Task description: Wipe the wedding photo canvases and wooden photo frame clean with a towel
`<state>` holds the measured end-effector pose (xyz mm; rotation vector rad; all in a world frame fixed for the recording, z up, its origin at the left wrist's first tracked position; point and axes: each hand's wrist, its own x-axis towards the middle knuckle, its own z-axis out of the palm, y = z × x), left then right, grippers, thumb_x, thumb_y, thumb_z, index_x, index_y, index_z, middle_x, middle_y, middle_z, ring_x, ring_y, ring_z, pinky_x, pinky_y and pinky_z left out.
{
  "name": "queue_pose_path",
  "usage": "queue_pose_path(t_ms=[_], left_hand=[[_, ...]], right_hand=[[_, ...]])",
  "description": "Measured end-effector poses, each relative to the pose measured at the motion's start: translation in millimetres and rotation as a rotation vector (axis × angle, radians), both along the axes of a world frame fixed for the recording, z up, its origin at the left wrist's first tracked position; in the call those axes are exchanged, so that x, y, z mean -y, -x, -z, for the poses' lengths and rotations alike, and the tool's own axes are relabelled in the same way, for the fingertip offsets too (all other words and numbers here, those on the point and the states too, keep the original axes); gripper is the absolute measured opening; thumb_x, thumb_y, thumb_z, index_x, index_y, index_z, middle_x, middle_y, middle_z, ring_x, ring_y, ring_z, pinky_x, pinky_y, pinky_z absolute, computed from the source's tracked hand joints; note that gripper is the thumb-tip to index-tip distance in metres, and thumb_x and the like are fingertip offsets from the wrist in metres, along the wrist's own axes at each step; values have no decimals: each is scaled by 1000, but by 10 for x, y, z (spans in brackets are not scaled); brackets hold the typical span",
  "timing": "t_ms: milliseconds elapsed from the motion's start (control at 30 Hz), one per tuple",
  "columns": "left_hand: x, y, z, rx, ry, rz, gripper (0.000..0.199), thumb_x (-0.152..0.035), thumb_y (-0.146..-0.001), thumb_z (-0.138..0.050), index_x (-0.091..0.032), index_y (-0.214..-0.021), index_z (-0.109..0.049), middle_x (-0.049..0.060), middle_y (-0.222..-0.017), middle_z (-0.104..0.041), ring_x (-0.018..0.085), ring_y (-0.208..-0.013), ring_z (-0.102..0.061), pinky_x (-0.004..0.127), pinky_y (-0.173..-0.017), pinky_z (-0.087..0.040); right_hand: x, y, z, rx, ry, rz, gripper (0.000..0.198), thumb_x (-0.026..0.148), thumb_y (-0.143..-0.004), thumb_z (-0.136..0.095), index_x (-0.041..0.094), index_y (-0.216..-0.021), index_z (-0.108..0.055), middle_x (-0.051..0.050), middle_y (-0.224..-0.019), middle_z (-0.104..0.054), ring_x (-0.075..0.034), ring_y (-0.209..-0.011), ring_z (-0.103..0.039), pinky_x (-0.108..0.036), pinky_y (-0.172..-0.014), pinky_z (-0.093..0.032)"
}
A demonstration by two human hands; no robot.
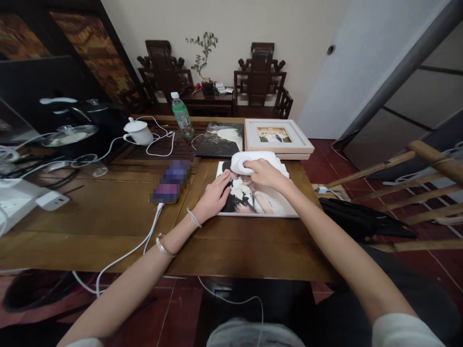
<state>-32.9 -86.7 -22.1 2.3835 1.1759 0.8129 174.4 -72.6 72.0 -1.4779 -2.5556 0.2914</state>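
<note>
A large photo print or album [277, 202] lies flat on the wooden table [235, 246] in front of me. My right hand [265, 174] grips a folded white cloth [262, 158] and presses it on the upper part of the photo. My left hand [214, 195] rests on the photo's left edge with its fingers stretched out. Just behind are a dark photo panel [221, 140] and, to its right, stacked light wooden picture frames [304, 140] with a small photo in the top one.
A phone [170, 182] on a white charging cable lies to the left. Behind it stand a green-labelled bottle [183, 118] and a white lidded cup [138, 132]. Far left are a pot [70, 136], a plastic cup [94, 165] and a power strip [18, 202]. A wooden chair [398, 178] stands right.
</note>
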Motion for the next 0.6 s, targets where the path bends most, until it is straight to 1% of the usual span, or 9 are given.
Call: queue_pose_path(t_ms=[100, 167, 233, 267, 300, 367, 433, 500, 600], left_hand=[[0, 1, -1, 0, 1, 0, 48, -29, -98, -36, -16, -143, -41, 12, -153, -36, 25, -143, -30, 50, -115, -29], [2, -1, -1, -2, -1, -3, 48, -29, -98, -36, -15, -143, -41, 12, -153, -36, 25, -144, -29, 50, -115, -29], [5, -4, -2, -10, -4, -3, 49, -29, -98, -35, -13, -143, -41, 14, -153, -36, 25, -143, -30, 49, -116, -29], [6, -5, -2, -14, -5, -4, 49, -29, -98, -35, -13, -143, -41, 14, -153, -36, 25, -143, -30, 49, -116, -29], [7, -7, -2, -19, -5, -5, 49, -29, -98, -35, -13, -143, -40, 15, -153, -36, 25, -143, -30, 49, -115, -29], [9, -10, -1, -26, -3, -10, 49, -29, -98, -34, -14, -144, -40, 14, -154, -35, 25, -143, -30, 49, -115, -29], [8, -13, 3, -27, -3, -15, 48, -28, -98, -34, -15, -144, -40, 13, -154, -35, 25, -144, -29, 49, -115, -29], [7, -14, 7, -28, -3, -18, 48, -28, -97, -35, -16, -143, -41, 13, -153, -36, 25, -144, -29, 49, -115, -29], [3, -13, 13, -29, -2, -19, 48, -28, -97, -35, -15, -143, -41, 14, -153, -36, 25, -143, -30, 50, -115, -29]], right_hand=[[28, 2, 38, 15, -21, 22, 30, 5, -76, -45, 16, -96, -64, -13, -95, -70, -26, -85, -62, -29, -69, -38], [184, -4, 89, 39, -35, 28, 37, 2, -75, -41, 15, -101, -64, -16, -103, -69, -28, -93, -62, -33, -78, -41], [437, -22, 154, 60, -41, 15, 43, 0, -74, -39, 15, -107, -63, -18, -116, -65, -30, -108, -59, -43, -92, -40], [590, -36, 187, 66, -40, -3, 46, -1, -73, -39, 14, -109, -62, -19, -122, -62, -31, -117, -55, -48, -98, -37], [754, -53, 217, 67, -45, -16, 48, -2, -72, -39, 14, -111, -61, -20, -130, -58, -32, -126, -49, -53, -104, -33], [1083, -96, 258, 46, -47, -58, 54, -6, -69, -38, 15, -112, -61, -17, -135, -55, -31, -137, -38, -57, -110, -27], [1356, -144, 263, 23, -16, -125, 57, -7, -66, -37, 18, -111, -62, -13, -141, -52, -31, -140, -32, -61, -111, -24], [1519, -185, 233, 12, 30, -165, 59, -7, -63, -36, 20, -108, -63, -12, -143, -50, -30, -141, -31, -62, -112, -24], [1501, -212, 161, -2, 82, -147, 56, -6, -64, -37, 19, -106, -64, -15, -135, -56, -28, -137, -39, -56, -112, -29]])
